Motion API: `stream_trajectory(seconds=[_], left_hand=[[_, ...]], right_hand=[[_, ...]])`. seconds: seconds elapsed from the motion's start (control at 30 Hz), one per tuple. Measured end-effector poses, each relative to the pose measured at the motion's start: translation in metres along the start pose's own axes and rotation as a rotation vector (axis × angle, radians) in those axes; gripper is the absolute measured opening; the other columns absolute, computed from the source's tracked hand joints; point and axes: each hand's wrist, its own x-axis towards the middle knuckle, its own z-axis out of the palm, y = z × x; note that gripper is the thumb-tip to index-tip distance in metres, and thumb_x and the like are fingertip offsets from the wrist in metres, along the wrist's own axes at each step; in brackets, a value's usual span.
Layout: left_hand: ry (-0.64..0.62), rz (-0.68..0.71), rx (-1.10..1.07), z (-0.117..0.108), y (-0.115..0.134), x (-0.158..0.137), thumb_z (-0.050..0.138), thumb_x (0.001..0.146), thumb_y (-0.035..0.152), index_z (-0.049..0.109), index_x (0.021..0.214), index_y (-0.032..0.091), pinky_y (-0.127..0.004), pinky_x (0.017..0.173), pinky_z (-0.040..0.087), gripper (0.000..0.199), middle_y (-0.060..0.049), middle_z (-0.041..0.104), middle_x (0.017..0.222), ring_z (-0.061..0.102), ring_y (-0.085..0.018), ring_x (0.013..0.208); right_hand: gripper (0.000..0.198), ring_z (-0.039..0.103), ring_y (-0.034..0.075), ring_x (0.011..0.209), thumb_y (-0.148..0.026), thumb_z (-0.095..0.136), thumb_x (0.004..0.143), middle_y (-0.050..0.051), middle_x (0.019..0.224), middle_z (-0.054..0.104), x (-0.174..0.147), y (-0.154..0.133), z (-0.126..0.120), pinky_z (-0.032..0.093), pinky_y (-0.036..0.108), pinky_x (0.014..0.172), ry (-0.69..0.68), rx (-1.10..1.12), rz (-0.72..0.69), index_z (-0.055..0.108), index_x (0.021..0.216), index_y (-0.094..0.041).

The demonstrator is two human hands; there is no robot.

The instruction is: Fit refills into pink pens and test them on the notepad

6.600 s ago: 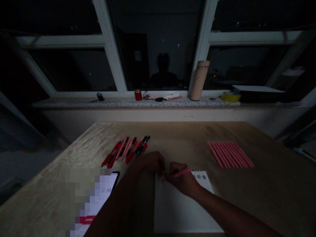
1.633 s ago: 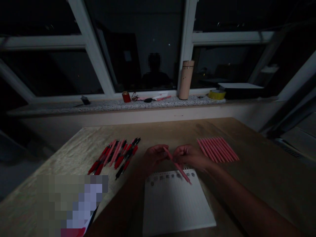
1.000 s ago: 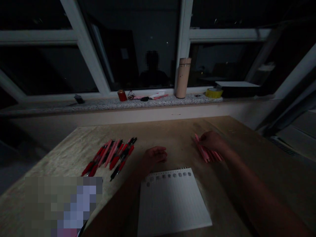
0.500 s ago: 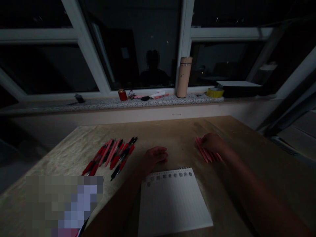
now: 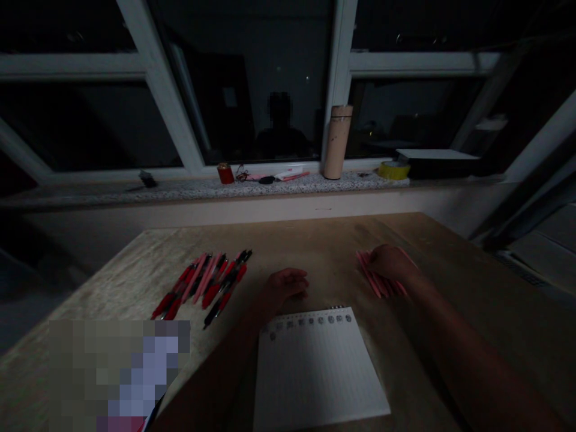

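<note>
My right hand (image 5: 389, 262) is over a row of slim pink pens (image 5: 372, 281) on the right of the table. Its fingers are closed in a pinch at the upper part of the pens, and the fingertips are partly hidden. My left hand (image 5: 288, 284) rests on the table just above the notepad, palm side inward, with loosely bent fingers apart and nothing in them. Below it lies a spiral notepad (image 5: 319, 372) with lined paper and a row of small dark round marks along its top. Left of that hand, several red, black and pink pens (image 5: 207, 282) lie slanted side by side.
The brown table (image 5: 315, 240) ends at a wall below a speckled windowsill (image 5: 189, 191). On the sill stand a pink flask (image 5: 337, 142), a yellow tape roll (image 5: 393, 170), a small red container (image 5: 225, 173) and a dark flat box (image 5: 438, 165). A blurred-out patch covers the lower left.
My right hand has shifted very slightly over the pink pens, and a pink edge now shows on its far right side. My left hand stays in place. The view has moved a little.
</note>
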Motion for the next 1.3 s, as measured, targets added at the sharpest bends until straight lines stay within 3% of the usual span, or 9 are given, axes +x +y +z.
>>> stream_trajectory(seconds=[0.67, 0.9, 1.3], left_hand=[[0.001, -0.023, -0.001, -0.001, -0.001, 0.001, 0.079, 0.058, 0.03, 0.062, 0.092, 0.013, -0.029, 0.067, 0.048, 0.042, -0.005, 0.064, 0.083, 0.062, -0.013, 0.066], [0.008, -0.017, -0.004, -0.002, -0.002, 0.002, 0.079, 0.057, 0.031, 0.063, 0.092, 0.013, -0.028, 0.066, 0.047, 0.043, -0.005, 0.065, 0.083, 0.061, -0.013, 0.065], [0.002, -0.002, 0.01, 0.0, -0.001, 0.0, 0.078, 0.058, 0.032, 0.062, 0.091, 0.013, -0.027, 0.065, 0.047, 0.041, -0.005, 0.064, 0.083, 0.061, -0.013, 0.066]], right_hand=[[0.028, 0.066, 0.021, 0.064, -0.033, 0.053, 0.076, 0.015, 0.076, 0.071, 0.001, 0.002, 0.004, 0.037, 0.025, 0.054, 0.036, 0.049, -0.004, 0.072, 0.073, -0.013], [0.024, 0.067, 0.021, 0.071, -0.029, 0.057, 0.073, 0.015, 0.081, 0.072, 0.001, 0.002, 0.002, 0.038, 0.024, 0.055, 0.026, 0.062, 0.015, 0.073, 0.079, -0.013], [0.031, 0.067, 0.023, 0.071, -0.041, 0.056, 0.074, 0.014, 0.076, 0.071, 0.013, 0.014, 0.013, 0.038, 0.025, 0.054, 0.024, 0.089, 0.021, 0.073, 0.071, -0.015]])
